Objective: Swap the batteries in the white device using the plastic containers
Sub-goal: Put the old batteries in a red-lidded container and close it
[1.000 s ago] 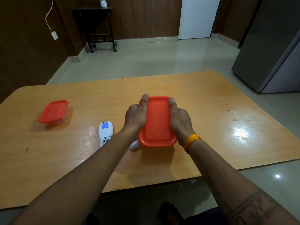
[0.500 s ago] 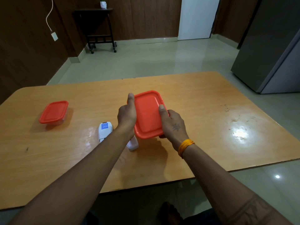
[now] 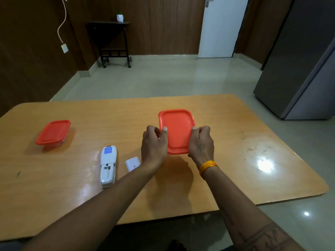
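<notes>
- Left hand (image 3: 154,144): at centre frame, curled around the left long edge of the red-lidded container (image 3: 176,131), thumb tip laid on the lid's rim, fingers hidden behind the edge.
- Right hand (image 3: 201,144): just right of centre, clasped on the container's right long edge, thumb tip on the rim, fingers folded underneath; a small tattoo showed on its back.
- Yellow thread band (image 3: 208,167): wrapped around the right wrist.
- Red-lidded container: held between both hands at centre frame, lid closed and facing the camera, far end tipped upward; a shadow lay on the table (image 3: 253,178) beneath it; contents not visible.
- Small white cover (image 3: 132,163): flat on the table just left of the left wrist, apart from the device.
- White device (image 3: 108,165): lower left of centre, lying lengthwise with a blue label at its far end and its back compartment open at the near end; whether any batteries sat inside could not be told.
- Second red-lidded container (image 3: 53,132): left of frame, resting closed on the table, well apart from the device.
- Table: orange wooden top with rounded corners, a bright glare patch at right.
- Dark side stand (image 3: 112,40): upper left of centre against the wood-panelled wall, a small white pot (image 3: 120,17) on top.
</notes>
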`<act>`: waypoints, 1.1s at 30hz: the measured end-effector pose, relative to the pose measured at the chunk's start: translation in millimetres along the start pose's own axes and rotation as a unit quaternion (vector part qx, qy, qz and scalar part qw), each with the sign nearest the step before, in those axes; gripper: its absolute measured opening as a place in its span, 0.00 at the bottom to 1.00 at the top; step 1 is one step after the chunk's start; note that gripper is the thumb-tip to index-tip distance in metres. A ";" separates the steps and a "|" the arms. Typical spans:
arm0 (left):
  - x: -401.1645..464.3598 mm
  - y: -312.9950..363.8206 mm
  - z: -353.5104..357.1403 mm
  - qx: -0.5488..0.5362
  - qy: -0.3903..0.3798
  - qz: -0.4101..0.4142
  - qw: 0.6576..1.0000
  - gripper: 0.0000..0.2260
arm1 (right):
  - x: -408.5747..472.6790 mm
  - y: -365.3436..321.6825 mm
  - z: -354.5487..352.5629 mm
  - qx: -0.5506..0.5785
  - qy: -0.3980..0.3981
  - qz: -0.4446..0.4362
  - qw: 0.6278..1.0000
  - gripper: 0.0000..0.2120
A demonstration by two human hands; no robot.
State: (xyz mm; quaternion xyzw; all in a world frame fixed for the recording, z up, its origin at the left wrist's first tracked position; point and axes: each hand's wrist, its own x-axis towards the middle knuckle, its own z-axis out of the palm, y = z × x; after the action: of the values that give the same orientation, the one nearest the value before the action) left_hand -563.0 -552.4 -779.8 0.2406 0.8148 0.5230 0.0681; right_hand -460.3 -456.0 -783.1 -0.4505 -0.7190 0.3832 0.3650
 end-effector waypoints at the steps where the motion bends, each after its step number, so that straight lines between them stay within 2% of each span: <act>1: -1.1 4.3 7.1 -0.005 -0.011 0.008 1.000 0.14 | 8.2 3.2 -4.5 0.007 0.015 0.014 1.000 0.17; 7: 14.7 39.9 56.5 -0.073 -0.080 -0.031 0.994 0.09 | 67.9 29.7 -40.5 0.019 0.028 0.060 0.998 0.08; 11: 44.3 62.1 105.3 -0.114 -0.125 -0.077 0.983 0.12 | 115.5 48.4 -65.7 -0.015 0.056 0.037 0.998 0.10; 14: 70.2 77.0 146.2 -0.153 -0.156 -0.116 0.969 0.08 | 158.9 65.6 -81.8 -0.035 0.064 0.042 0.996 0.11; 17: 98.4 91.8 187.8 -0.180 -0.163 -0.138 0.960 0.04 | 207.6 80.9 -92.1 -0.029 0.081 0.065 0.994 0.12; 24: 151.3 114.0 278.3 -0.200 -0.175 -0.141 0.954 0.04 | 303.2 111.6 -110.1 -0.017 0.128 0.133 0.983 0.05; 30: 194.3 114.8 329.6 -0.190 -0.175 -0.135 0.956 0.03 | 360.9 142.7 -100.5 0.010 0.120 0.147 0.982 0.14; 33: 208.2 112.2 349.3 -0.182 -0.164 -0.120 0.962 0.02 | 375.7 152.8 -96.0 0.002 0.131 0.139 0.982 0.13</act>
State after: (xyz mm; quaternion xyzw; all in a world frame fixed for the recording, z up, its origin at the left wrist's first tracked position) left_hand -582.5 -131.8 -806.2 0.2069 0.7065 0.6039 0.3056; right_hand -443.6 -40.3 -807.9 -0.5918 -0.5949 0.3690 0.3998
